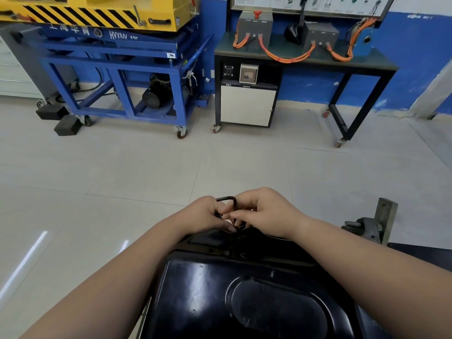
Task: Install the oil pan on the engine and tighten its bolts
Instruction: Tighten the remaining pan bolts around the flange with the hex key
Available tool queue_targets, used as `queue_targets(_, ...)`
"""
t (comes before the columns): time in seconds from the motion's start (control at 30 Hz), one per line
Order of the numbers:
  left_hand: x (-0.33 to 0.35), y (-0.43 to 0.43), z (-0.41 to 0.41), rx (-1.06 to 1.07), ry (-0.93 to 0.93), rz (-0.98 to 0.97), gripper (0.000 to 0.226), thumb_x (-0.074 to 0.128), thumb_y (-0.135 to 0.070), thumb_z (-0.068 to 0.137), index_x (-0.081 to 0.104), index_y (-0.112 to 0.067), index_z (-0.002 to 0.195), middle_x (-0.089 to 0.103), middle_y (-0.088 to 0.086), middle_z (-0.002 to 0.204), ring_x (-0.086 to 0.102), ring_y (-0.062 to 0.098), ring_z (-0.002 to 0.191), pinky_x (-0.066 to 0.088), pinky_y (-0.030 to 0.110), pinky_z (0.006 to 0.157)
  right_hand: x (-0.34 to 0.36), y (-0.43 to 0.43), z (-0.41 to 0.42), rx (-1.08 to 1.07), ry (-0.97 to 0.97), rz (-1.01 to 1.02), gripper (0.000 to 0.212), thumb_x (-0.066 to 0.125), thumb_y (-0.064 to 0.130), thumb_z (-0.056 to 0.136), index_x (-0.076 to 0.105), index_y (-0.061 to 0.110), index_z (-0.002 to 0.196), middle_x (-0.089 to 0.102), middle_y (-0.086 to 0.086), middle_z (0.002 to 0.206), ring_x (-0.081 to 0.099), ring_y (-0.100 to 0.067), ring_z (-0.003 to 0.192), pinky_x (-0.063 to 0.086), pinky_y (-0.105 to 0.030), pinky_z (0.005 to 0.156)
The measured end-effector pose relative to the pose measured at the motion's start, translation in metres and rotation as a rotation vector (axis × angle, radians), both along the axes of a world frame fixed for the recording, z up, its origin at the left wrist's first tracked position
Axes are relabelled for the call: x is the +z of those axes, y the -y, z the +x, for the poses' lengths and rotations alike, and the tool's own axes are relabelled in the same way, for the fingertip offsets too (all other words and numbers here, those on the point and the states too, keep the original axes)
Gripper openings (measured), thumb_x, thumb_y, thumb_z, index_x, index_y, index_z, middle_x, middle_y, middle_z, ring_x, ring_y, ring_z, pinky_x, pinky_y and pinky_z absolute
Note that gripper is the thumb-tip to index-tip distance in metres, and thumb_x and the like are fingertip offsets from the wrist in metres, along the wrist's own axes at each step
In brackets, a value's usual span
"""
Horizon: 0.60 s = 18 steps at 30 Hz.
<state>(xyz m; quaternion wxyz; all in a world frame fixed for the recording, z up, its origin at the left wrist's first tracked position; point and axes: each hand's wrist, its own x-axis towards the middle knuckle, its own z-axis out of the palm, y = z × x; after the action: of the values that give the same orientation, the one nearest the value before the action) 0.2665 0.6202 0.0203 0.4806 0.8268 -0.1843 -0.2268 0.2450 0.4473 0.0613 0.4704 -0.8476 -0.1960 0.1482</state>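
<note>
A glossy black oil pan fills the bottom centre, its flat bottom facing up at me. Both hands meet over its far edge. My right hand pinches the upright shaft of a black L-shaped hex key, whose short arm points left above the fingers. My left hand curls its fingers round small dark bolts beside the key's shaft. The key's tip and the bolt hole under it are hidden by the fingers. The engine beneath the pan is not visible.
A grey metal stand bracket sticks up to the right of the pan. Beyond lies tiled floor. A blue wheeled lift cart with a yellow top and a black training bench with orange cables stand against the far wall.
</note>
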Motion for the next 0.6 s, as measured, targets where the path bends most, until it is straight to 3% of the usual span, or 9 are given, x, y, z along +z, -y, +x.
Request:
queue_targets(0.1,0.0009,-0.0024,0.0004,-0.02,-0.043,-0.036,0.035,0.076,-0.005,0.074,0.069,-0.035,0.056,0.052,0.0,0.057,0.043,0.013,0.062,0.034,0.027,0.062,-0.0006,0.0023,0.0036,-0.057,0.016,-0.009,0.007,0.072,0.01,0.078,0.072,0.003,0.08,0.071,-0.014,0.077,0.065,-0.024,0.072,0.054,-0.042,0.077)
queue_targets(0.17,0.0014,-0.0031,0.0007,-0.021,-0.051,-0.059,0.034,0.076,-0.008,0.075,0.069,-0.037,0.057,0.047,-0.002,0.054,0.04,0.014,0.059,0.031,0.026,0.06,-0.0012,0.0027,0.0046,-0.061,0.02,-0.008,0.013,0.075,0.012,0.075,0.07,0.0,0.074,0.07,-0.018,0.08,0.064,-0.035,0.079,0.052,-0.047,0.078)
queue_targets(0.3,0.0041,0.0005,-0.0012,-0.023,-0.052,-0.087,0.04,0.075,-0.005,0.073,0.067,-0.037,0.052,0.055,-0.017,0.047,0.047,-0.007,0.05,0.036,0.006,0.053,-0.0017,0.0016,0.0046,-0.024,0.037,-0.02,0.01,0.076,0.014,0.075,0.071,0.006,0.072,0.069,-0.014,0.076,0.064,-0.032,0.076,0.052,-0.044,0.074)
queue_targets(0.4,0.0007,-0.0004,0.0,-0.001,-0.032,-0.075,0.043,0.076,-0.005,0.073,0.061,-0.035,0.045,0.048,-0.017,0.043,0.041,-0.005,0.047,0.033,0.009,0.051,-0.0009,0.0024,0.0049,-0.007,0.012,-0.026,0.01,0.073,0.016,0.079,0.074,0.009,0.087,0.072,-0.014,0.083,0.065,-0.03,0.077,0.052,-0.04,0.075)
queue_targets(0.5,-0.0021,-0.0005,0.0007,0.015,-0.048,-0.082,0.052,0.074,0.001,0.073,0.042,-0.025,0.041,0.037,-0.014,0.044,0.036,-0.001,0.05,0.032,0.016,0.054,-0.0016,0.0032,0.0035,0.052,-0.048,-0.02,0.017,0.063,0.007,0.086,0.07,0.005,0.101,0.073,-0.014,0.094,0.067,-0.027,0.079,0.052,-0.033,0.076)
queue_targets(0.6,0.001,0.0002,-0.0003,-0.034,-0.061,-0.074,0.054,0.069,0.005,0.075,0.05,-0.029,0.039,0.044,-0.018,0.043,0.039,-0.007,0.05,0.034,0.01,0.056,-0.0009,0.0043,0.0039,0.028,-0.072,-0.004,0.01,0.065,0.005,0.083,0.073,0.01,0.086,0.074,-0.015,0.089,0.067,-0.029,0.077,0.053,-0.038,0.079)
